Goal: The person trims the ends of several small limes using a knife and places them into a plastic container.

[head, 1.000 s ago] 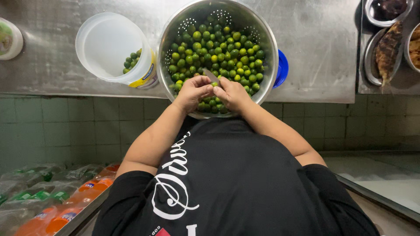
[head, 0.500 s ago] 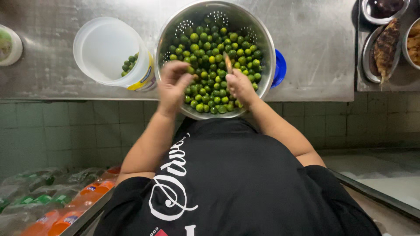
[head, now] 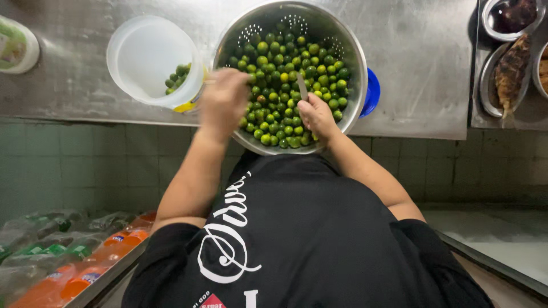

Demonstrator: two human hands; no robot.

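Note:
A steel colander (head: 351,51) full of small green round fruits (head: 285,85) stands on the metal counter (head: 416,68). My right hand (head: 317,117) rests at the colander's near rim, shut on a small knife (head: 301,86) whose blade points up over the fruits. My left hand (head: 222,102) is blurred at the colander's left rim, beside a white plastic tub (head: 142,51). Its fingers are curled, and whatever they hold is hidden. The tub has a few green fruits (head: 177,77) inside.
A blue object (head: 372,91) pokes out from under the colander's right side. Metal dishes, one with a fried fish (head: 511,68), stand at the far right. Bottles with orange and green drinks (head: 68,268) lie lower left. A green-labelled white lid (head: 17,45) sits far left.
My hands were together over the fruits at the colander's near rim. The left hand has since swung left towards the white tub, and the right hand has stayed with the knife.

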